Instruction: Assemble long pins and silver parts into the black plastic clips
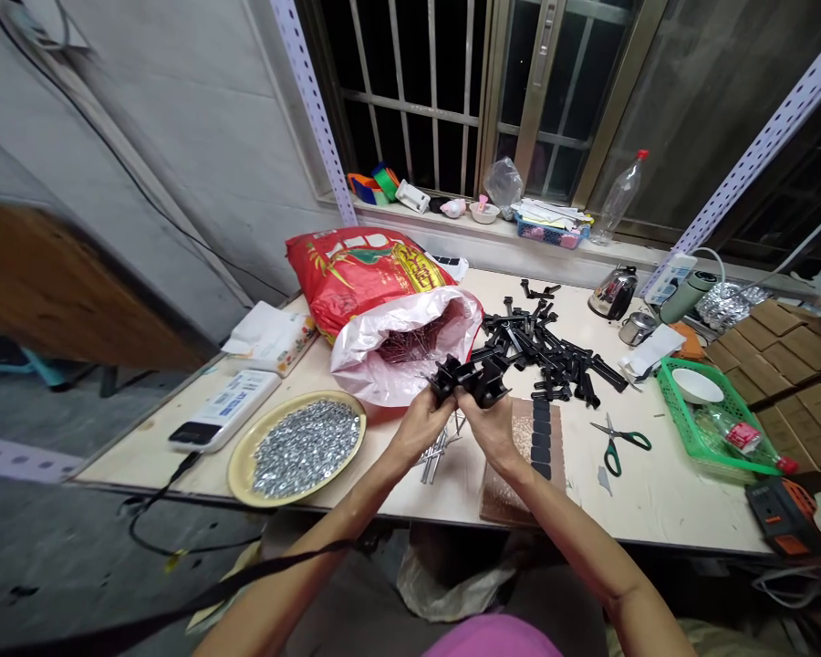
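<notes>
Left hand, right hand — fingers of both gripping channelled black pieces beside crinkly-mouthed red sack; left of sack, round dish, shiny metal bits — right, slim black parts heaped.

Hands holding black parts, red sack, scissors
</notes>
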A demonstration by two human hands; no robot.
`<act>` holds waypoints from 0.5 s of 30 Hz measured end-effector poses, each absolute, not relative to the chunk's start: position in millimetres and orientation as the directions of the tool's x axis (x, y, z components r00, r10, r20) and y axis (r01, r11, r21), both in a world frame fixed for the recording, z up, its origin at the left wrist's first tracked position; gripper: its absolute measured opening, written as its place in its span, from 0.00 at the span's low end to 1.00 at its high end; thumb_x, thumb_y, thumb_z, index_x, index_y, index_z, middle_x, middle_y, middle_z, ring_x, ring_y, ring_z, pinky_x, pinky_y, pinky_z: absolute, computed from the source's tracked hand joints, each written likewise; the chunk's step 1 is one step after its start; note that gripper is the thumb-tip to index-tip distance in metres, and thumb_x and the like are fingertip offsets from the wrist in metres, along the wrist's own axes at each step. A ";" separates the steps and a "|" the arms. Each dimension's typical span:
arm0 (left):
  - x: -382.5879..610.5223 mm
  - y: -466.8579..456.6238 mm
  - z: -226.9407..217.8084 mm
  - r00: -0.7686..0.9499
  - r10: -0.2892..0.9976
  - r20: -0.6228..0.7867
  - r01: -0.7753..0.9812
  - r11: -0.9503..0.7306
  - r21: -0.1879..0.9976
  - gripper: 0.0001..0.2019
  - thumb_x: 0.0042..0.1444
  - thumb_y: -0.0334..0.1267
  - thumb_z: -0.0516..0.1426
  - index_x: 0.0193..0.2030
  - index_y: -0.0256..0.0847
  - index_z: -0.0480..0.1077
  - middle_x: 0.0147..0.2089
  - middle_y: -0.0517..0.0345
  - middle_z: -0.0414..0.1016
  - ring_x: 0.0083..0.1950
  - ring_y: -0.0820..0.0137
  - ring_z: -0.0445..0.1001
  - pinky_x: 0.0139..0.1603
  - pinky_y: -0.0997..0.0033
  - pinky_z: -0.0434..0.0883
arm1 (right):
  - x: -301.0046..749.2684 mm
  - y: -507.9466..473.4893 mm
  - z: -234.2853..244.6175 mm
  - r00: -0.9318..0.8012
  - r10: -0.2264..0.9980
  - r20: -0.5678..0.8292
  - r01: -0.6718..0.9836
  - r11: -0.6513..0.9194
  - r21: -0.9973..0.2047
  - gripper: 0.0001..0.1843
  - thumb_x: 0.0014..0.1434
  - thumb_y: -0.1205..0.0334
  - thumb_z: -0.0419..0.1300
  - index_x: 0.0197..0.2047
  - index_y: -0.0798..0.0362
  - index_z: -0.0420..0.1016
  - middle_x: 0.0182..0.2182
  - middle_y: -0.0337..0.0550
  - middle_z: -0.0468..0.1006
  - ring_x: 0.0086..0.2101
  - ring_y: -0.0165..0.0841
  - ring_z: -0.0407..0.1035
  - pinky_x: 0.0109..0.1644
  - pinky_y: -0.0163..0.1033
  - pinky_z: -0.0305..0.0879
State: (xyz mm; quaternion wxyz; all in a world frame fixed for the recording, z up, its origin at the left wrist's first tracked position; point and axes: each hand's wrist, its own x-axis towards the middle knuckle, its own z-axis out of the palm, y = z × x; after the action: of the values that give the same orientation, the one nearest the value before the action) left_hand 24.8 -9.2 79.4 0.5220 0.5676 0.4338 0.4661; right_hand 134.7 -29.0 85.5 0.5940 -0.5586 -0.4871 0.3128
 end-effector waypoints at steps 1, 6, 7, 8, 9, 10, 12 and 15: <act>25.3 -10.0 82.8 0.160 0.983 0.087 -0.035 -0.082 0.996 0.20 0.42 0.49 0.63 0.38 0.38 0.73 0.38 0.52 0.79 0.48 0.56 0.73 0.51 0.59 0.68 | 133.7 -30.4 84.2 0.311 0.914 0.261 0.168 0.217 -0.962 0.10 0.46 0.56 0.62 0.30 0.54 0.73 0.27 0.37 0.76 0.29 0.32 0.68 0.36 0.38 0.66; 27.1 -1.9 89.8 0.005 0.997 0.076 -0.311 -0.070 0.948 0.22 0.37 0.52 0.66 0.34 0.39 0.71 0.26 0.61 0.73 0.32 0.68 0.73 0.37 0.69 0.70 | 135.1 -30.1 82.1 0.338 0.882 0.327 0.107 0.309 -0.945 0.13 0.51 0.52 0.62 0.34 0.54 0.74 0.33 0.42 0.79 0.34 0.34 0.70 0.43 0.41 0.67; 26.6 0.3 87.8 -0.056 0.998 0.028 -0.330 -0.045 0.943 0.21 0.35 0.52 0.66 0.30 0.39 0.70 0.21 0.65 0.67 0.25 0.72 0.68 0.30 0.72 0.68 | 136.9 -29.6 83.2 0.363 0.880 0.306 0.102 0.289 -0.952 0.14 0.51 0.51 0.62 0.33 0.54 0.75 0.32 0.42 0.79 0.34 0.34 0.70 0.43 0.41 0.67; 25.7 1.8 84.9 -0.121 0.992 -0.024 -0.334 -0.017 0.942 0.21 0.34 0.52 0.67 0.26 0.39 0.67 0.17 0.68 0.62 0.20 0.76 0.63 0.24 0.74 0.64 | 138.9 -29.3 84.7 0.382 0.879 0.284 0.099 0.267 -0.959 0.14 0.51 0.50 0.62 0.32 0.54 0.75 0.30 0.41 0.79 0.33 0.34 0.70 0.42 0.41 0.67; 24.7 2.2 81.5 -0.185 0.981 -0.065 -0.328 0.001 0.945 0.21 0.33 0.52 0.67 0.23 0.39 0.65 0.16 0.70 0.58 0.17 0.78 0.58 0.20 0.75 0.60 | 140.9 -29.2 86.2 0.394 0.878 0.270 0.098 0.252 -0.963 0.14 0.50 0.50 0.62 0.31 0.54 0.74 0.29 0.41 0.78 0.32 0.34 0.70 0.41 0.40 0.67; 23.5 1.7 78.0 -0.243 0.966 -0.084 -0.313 0.003 0.950 0.22 0.31 0.52 0.67 0.21 0.40 0.63 0.15 0.71 0.57 0.16 0.79 0.56 0.19 0.75 0.58 | 142.6 -29.5 87.8 0.399 0.879 0.262 0.098 0.243 -0.965 0.15 0.50 0.50 0.62 0.30 0.54 0.74 0.27 0.40 0.78 0.31 0.33 0.70 0.40 0.40 0.67; 21.7 -1.4 72.6 -0.333 0.942 -0.055 -0.279 -0.043 0.959 0.21 0.30 0.50 0.68 0.21 0.39 0.64 0.17 0.68 0.62 0.18 0.78 0.59 0.20 0.75 0.61 | 144.7 -30.4 90.0 0.392 0.886 0.248 0.092 0.231 -0.969 0.15 0.49 0.49 0.62 0.27 0.54 0.73 0.26 0.40 0.77 0.29 0.32 0.69 0.38 0.39 0.66; 20.9 -3.9 70.6 -0.356 0.935 0.000 -0.219 -0.083 0.972 0.19 0.32 0.49 0.67 0.23 0.38 0.68 0.19 0.66 0.66 0.22 0.75 0.65 0.24 0.74 0.65 | 143.8 -31.7 90.3 0.388 0.898 0.205 0.054 0.200 -0.978 0.15 0.49 0.49 0.61 0.26 0.54 0.72 0.25 0.39 0.76 0.28 0.31 0.69 0.36 0.38 0.66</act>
State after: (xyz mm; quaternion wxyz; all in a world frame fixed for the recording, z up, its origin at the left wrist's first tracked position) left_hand 20.9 -3.9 70.6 0.4459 0.3510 0.5094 0.6469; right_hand 143.8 -31.7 90.3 0.6358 -0.5385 -0.4423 0.3318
